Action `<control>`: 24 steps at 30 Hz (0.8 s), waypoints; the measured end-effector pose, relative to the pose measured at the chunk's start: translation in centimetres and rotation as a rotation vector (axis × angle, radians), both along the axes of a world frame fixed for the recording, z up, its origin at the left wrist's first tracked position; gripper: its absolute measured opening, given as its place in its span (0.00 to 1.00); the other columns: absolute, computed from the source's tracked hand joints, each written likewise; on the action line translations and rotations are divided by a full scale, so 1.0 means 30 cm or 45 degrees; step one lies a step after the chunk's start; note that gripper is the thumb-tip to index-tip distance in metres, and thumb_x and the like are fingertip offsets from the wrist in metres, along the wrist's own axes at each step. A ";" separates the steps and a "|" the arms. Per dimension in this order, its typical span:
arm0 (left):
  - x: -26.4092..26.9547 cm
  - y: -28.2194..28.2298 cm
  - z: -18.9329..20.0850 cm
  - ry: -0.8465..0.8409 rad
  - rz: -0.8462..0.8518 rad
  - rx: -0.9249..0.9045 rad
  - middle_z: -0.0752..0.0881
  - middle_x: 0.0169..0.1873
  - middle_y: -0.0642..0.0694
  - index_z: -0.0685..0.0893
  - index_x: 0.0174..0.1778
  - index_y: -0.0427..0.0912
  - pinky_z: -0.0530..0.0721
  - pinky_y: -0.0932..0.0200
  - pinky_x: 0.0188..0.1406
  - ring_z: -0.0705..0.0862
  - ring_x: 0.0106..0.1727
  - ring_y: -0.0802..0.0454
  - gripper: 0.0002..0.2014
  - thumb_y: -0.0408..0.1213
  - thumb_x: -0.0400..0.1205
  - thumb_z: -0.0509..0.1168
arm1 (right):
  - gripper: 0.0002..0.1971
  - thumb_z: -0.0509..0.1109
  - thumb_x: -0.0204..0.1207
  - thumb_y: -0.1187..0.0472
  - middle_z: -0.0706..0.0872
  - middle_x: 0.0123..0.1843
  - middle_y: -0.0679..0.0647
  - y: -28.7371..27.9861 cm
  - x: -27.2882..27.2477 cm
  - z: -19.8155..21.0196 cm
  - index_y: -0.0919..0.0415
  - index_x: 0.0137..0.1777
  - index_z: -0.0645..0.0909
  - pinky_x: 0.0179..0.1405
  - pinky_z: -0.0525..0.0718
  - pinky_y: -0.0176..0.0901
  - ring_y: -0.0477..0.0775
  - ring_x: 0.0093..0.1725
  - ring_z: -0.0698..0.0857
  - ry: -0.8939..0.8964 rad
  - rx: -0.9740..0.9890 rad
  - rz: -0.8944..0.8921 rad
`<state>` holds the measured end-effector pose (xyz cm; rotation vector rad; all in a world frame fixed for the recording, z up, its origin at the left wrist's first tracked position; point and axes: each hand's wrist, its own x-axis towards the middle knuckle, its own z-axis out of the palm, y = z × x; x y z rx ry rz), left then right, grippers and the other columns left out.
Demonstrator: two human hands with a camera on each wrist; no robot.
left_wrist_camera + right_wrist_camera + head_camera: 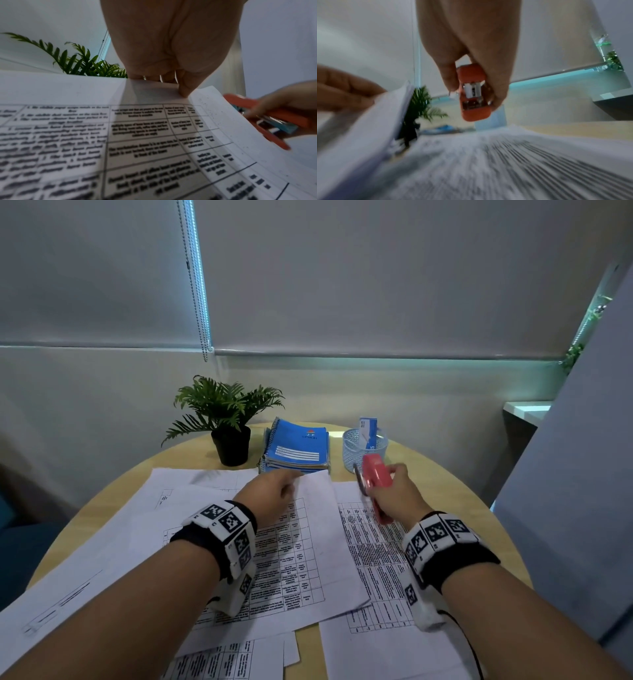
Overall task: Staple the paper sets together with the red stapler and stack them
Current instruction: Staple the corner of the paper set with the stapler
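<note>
Head view: the left hand (274, 491) pinches the far edge of the paper set (301, 546) at the table (442, 474) centre. The right hand (397, 491) grips the red stapler (373, 481), held in the air just right of that set's far right corner.

Left wrist view: thumb and fingers (184, 89) clamp the lifted sheets; the stapler mouth stands apart from the paper edge.

Right wrist view: blurred; fingers wrap the stapler, sheets raised at left.

Risk: a loose pinch lets the sheets fan out, so the staple misses lower pages

black wristbands (205, 539), white checker-marked blocks (436, 534)
</note>
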<state>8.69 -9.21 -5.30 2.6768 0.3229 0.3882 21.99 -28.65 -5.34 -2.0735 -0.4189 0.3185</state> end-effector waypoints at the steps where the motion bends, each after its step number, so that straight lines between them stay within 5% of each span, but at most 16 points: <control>1: -0.002 0.000 0.003 -0.011 -0.004 0.000 0.85 0.58 0.46 0.75 0.72 0.52 0.79 0.57 0.56 0.81 0.57 0.48 0.22 0.32 0.83 0.53 | 0.21 0.71 0.77 0.63 0.78 0.53 0.52 0.006 -0.008 0.013 0.54 0.64 0.64 0.46 0.83 0.49 0.54 0.49 0.83 -0.002 0.167 -0.015; 5: -0.007 0.001 0.012 -0.047 0.001 -0.013 0.85 0.58 0.46 0.78 0.70 0.50 0.80 0.55 0.58 0.82 0.58 0.48 0.20 0.33 0.83 0.54 | 0.14 0.70 0.78 0.62 0.82 0.48 0.52 0.052 -0.053 0.057 0.55 0.60 0.70 0.41 0.84 0.50 0.56 0.46 0.83 0.044 0.715 -0.121; 9: -0.017 -0.002 0.028 -0.086 0.030 -0.070 0.85 0.60 0.48 0.80 0.68 0.49 0.80 0.55 0.61 0.82 0.60 0.50 0.19 0.33 0.82 0.56 | 0.19 0.74 0.76 0.60 0.82 0.46 0.55 0.110 -0.098 0.069 0.55 0.55 0.64 0.30 0.87 0.50 0.54 0.33 0.83 -0.097 0.842 -0.218; 12: -0.028 -0.005 0.046 -0.127 0.022 -0.127 0.85 0.61 0.48 0.81 0.67 0.51 0.80 0.50 0.64 0.82 0.61 0.50 0.19 0.33 0.82 0.57 | 0.25 0.80 0.66 0.48 0.86 0.50 0.56 0.158 -0.138 0.057 0.45 0.50 0.65 0.43 0.88 0.64 0.62 0.43 0.89 -0.104 0.865 -0.261; 16: -0.047 -0.002 0.067 -0.135 0.039 -0.151 0.86 0.59 0.46 0.83 0.65 0.51 0.82 0.47 0.62 0.83 0.60 0.49 0.18 0.33 0.81 0.58 | 0.35 0.76 0.54 0.33 0.87 0.51 0.55 0.204 -0.169 0.044 0.46 0.55 0.65 0.50 0.87 0.63 0.63 0.46 0.89 -0.018 0.887 -0.281; 18: -0.059 0.005 0.076 -0.119 0.073 -0.136 0.87 0.58 0.47 0.83 0.65 0.51 0.82 0.48 0.61 0.84 0.59 0.49 0.18 0.34 0.81 0.57 | 0.32 0.77 0.62 0.36 0.87 0.48 0.52 0.202 -0.181 0.056 0.47 0.57 0.65 0.51 0.87 0.57 0.56 0.43 0.89 -0.016 0.900 -0.302; 21: -0.076 0.015 0.087 -0.115 0.119 -0.141 0.87 0.58 0.48 0.82 0.65 0.52 0.83 0.51 0.60 0.84 0.58 0.51 0.19 0.34 0.82 0.57 | 0.24 0.74 0.74 0.47 0.83 0.44 0.46 0.193 -0.176 0.047 0.52 0.61 0.65 0.36 0.82 0.33 0.37 0.33 0.83 -0.039 0.904 -0.312; 22: -0.080 0.016 0.089 -0.119 0.118 -0.147 0.87 0.58 0.48 0.83 0.64 0.52 0.83 0.51 0.59 0.84 0.57 0.51 0.18 0.34 0.81 0.57 | 0.24 0.74 0.74 0.48 0.83 0.43 0.46 0.193 -0.184 0.046 0.52 0.61 0.65 0.34 0.82 0.32 0.38 0.31 0.84 -0.062 0.896 -0.304; 24: -0.085 0.011 0.094 -0.128 0.103 -0.144 0.88 0.56 0.49 0.84 0.63 0.53 0.83 0.52 0.58 0.84 0.56 0.51 0.18 0.34 0.81 0.58 | 0.25 0.75 0.72 0.47 0.86 0.46 0.51 0.205 -0.198 0.035 0.49 0.59 0.64 0.44 0.88 0.47 0.50 0.37 0.88 -0.101 0.899 -0.300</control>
